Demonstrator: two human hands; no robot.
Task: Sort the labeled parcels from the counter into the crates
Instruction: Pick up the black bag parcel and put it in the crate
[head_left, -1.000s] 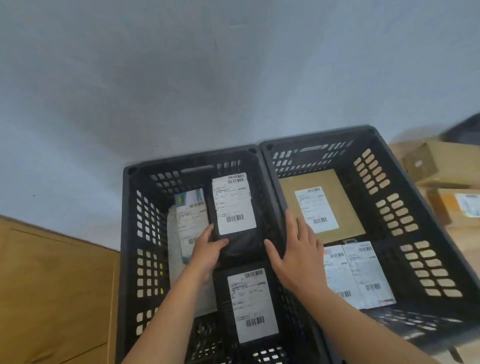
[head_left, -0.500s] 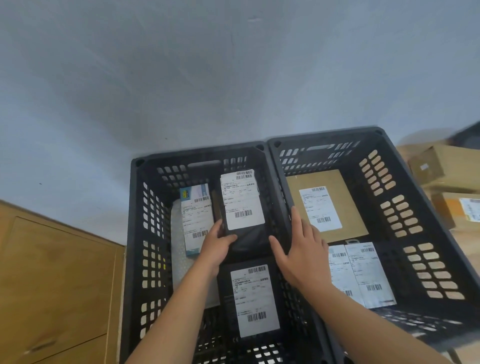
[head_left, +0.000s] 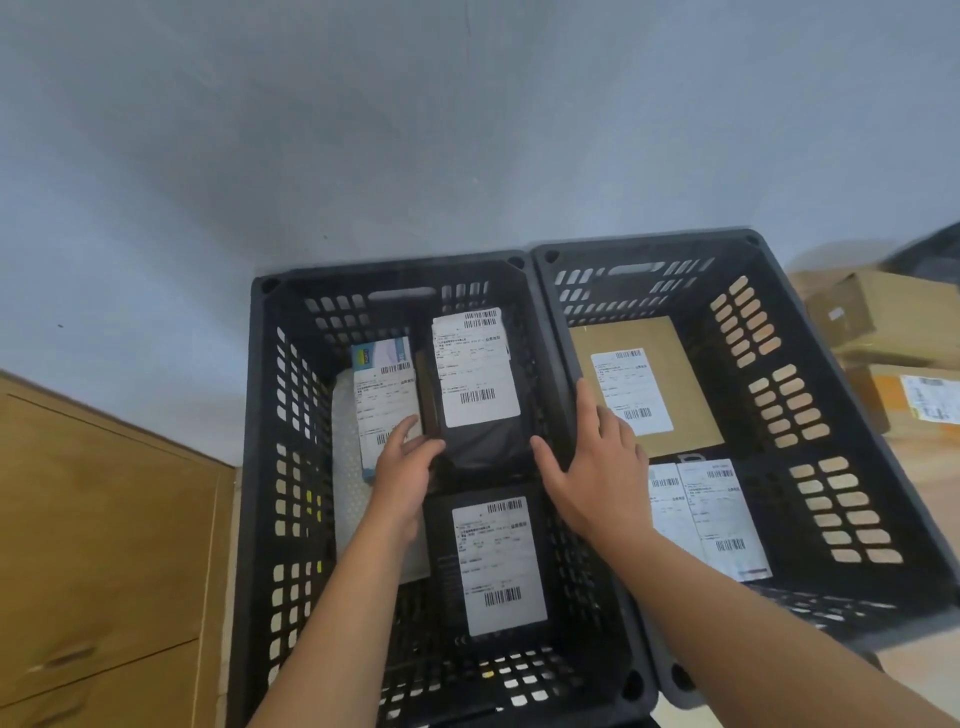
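Head view: a person's left hand (head_left: 402, 467) and right hand (head_left: 592, 467), spread open and apart, flank the near end of a black parcel (head_left: 480, 395) lying in the left crate (head_left: 260, 467). Neither visibly clamps it. Its long axis runs away from the person; the left fingers touch its corner, the right hand rests at the divider beside the right crate (head_left: 841, 395).

1 head-worn camera looked steeply down from close above 2 black crates (head_left: 530, 270); edges bent, perhaps from the wide lens. No 2nd view overlapped.
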